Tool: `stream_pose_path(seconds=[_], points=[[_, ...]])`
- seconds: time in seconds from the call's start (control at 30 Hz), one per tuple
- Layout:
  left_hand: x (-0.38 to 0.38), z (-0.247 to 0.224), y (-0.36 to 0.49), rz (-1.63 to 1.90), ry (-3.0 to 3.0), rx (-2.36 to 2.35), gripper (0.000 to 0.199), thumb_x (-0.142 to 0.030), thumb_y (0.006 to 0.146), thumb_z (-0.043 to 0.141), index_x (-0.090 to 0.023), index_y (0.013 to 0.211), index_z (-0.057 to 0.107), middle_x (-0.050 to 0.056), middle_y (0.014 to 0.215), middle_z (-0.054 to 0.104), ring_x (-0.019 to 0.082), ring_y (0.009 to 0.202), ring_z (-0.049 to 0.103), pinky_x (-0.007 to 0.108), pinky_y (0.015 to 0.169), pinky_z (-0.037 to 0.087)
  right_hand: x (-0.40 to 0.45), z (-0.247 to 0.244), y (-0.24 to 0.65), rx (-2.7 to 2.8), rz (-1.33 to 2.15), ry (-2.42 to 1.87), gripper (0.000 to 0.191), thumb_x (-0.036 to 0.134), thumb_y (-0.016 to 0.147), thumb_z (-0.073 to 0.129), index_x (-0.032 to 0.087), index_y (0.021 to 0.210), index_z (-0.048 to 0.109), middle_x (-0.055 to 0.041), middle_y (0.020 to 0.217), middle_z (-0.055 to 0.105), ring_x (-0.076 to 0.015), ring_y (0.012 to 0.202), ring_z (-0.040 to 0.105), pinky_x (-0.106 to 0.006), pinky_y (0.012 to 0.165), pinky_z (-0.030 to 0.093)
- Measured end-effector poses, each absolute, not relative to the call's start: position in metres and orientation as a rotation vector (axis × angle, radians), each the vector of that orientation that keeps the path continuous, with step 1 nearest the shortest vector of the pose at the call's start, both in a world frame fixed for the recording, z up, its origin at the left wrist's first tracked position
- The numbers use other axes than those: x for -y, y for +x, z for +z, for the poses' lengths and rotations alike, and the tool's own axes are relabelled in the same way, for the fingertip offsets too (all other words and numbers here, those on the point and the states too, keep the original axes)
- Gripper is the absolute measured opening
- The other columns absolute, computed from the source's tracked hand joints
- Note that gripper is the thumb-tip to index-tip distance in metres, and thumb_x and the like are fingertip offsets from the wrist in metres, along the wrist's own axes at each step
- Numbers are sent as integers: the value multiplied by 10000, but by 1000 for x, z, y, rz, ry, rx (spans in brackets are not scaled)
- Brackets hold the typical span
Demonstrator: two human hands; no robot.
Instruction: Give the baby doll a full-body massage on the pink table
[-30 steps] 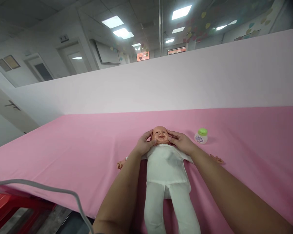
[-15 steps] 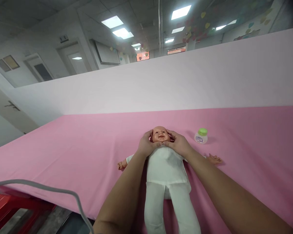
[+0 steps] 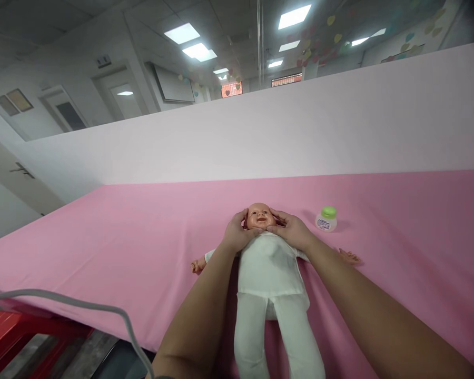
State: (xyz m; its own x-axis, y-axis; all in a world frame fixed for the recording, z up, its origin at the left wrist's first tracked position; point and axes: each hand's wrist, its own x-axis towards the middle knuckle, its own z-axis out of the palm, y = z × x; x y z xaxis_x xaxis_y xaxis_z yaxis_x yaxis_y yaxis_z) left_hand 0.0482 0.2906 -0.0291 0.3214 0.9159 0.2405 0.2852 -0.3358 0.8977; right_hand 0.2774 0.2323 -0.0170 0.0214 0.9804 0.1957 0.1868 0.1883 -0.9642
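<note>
A baby doll (image 3: 270, 263) in a white top and white trousers lies face up on the pink cover (image 3: 122, 237), its arms spread out to both sides. My left hand (image 3: 238, 231) cups the left side of the doll's head, thumb at the chin and fingers beside the cheek. From the opposite side my right hand (image 3: 292, 230) holds the head the same way, its thumb near the chin. Parts of my fingers are hidden behind the head. Right of the head stands a small clear jar (image 3: 326, 219) with a green lid, apart from my hands.
A white wall panel (image 3: 260, 137) rises behind the pink surface, with glass above it. At the lower left a grey cable (image 3: 82, 303) curves across the view over a red plastic stool (image 3: 23, 334). A door (image 3: 16, 184) is at the far left.
My right thumb has shifted slightly away from the left thumb under the doll's chin. Both hands stay around the head; the doll and jar keep their places.
</note>
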Motion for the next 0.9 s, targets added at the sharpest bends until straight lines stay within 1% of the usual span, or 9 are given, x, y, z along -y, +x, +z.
stream_pose_path(seconds=[0.1, 0.2, 0.3, 0.4, 0.5, 0.57, 0.63, 0.73, 0.9], points=[[-295, -33, 44, 1033, 1799, -970, 928, -490, 762, 888, -234, 1553, 475, 144, 1577, 514, 335, 1434, 508, 488, 1151, 476, -233, -16, 282, 1422, 996, -1170, 688, 391, 852, 818, 296, 1492, 583, -52, 1480, 639, -307, 1361, 602, -524, 1186, 452], [-296, -33, 41, 1026, 1758, -917, 855, -462, 814, 847, -226, 1550, 482, 139, 1594, 500, 325, 1452, 494, 484, 1177, 452, -232, -15, 286, 1434, 1044, -1144, 618, 427, 893, 782, 310, 1472, 603, -33, 1493, 629, -304, 1378, 586, -533, 1202, 432], [-295, -30, 40, 1008, 1717, -913, 808, -466, 840, 822, -239, 1545, 498, 129, 1597, 502, 330, 1459, 487, 489, 1181, 447, -231, -12, 288, 1407, 1096, -1129, 556, 507, 919, 744, 322, 1433, 641, -29, 1481, 640, -315, 1364, 598, -544, 1184, 455], [-292, -26, 40, 1014, 1700, -931, 777, -495, 850, 807, -248, 1530, 523, 123, 1585, 519, 339, 1461, 484, 498, 1185, 442, -230, -10, 286, 1422, 1071, -1109, 582, 536, 903, 757, 332, 1434, 637, -41, 1479, 642, -323, 1364, 597, -544, 1173, 468], [-290, -23, 42, 1015, 1708, -935, 824, -514, 819, 833, -247, 1532, 518, 127, 1580, 520, 351, 1460, 481, 511, 1191, 430, -231, -13, 281, 1444, 996, -1110, 681, 486, 845, 826, 322, 1465, 597, -67, 1474, 644, -320, 1348, 610, -531, 1147, 493], [-289, -22, 45, 1029, 1724, -945, 900, -517, 755, 885, -245, 1531, 521, 135, 1571, 524, 374, 1452, 483, 526, 1190, 426, -233, -17, 277, 1434, 962, -1140, 764, 450, 794, 872, 310, 1482, 569, -84, 1451, 657, -316, 1301, 645, -519, 1106, 529], [-287, -23, 48, 1057, 1745, -970, 968, -514, 678, 937, -245, 1518, 538, 145, 1552, 537, 400, 1431, 497, 544, 1182, 429, -235, -20, 273, 1428, 916, -1191, 826, 449, 755, 901, 306, 1490, 553, -93, 1425, 672, -313, 1250, 676, -510, 1072, 553], [-286, -24, 53, 1080, 1770, -1025, 1008, -524, 617, 970, -245, 1495, 559, 156, 1533, 548, 420, 1399, 520, 560, 1165, 441, -235, -21, 270, 1436, 834, -1275, 844, 500, 734, 907, 304, 1478, 562, -100, 1384, 694, -312, 1203, 699, -510, 1051, 564], [-287, -27, 54, 1046, 1792, -1103, 1063, -551, 615, 967, -233, 1522, 514, 169, 1536, 542, 404, 1357, 561, 557, 1141, 466, -233, -18, 268, 1436, 818, -1314, 858, 496, 720, 917, 298, 1479, 568, -99, 1359, 711, -316, 1214, 694, -507, 1069, 553]])
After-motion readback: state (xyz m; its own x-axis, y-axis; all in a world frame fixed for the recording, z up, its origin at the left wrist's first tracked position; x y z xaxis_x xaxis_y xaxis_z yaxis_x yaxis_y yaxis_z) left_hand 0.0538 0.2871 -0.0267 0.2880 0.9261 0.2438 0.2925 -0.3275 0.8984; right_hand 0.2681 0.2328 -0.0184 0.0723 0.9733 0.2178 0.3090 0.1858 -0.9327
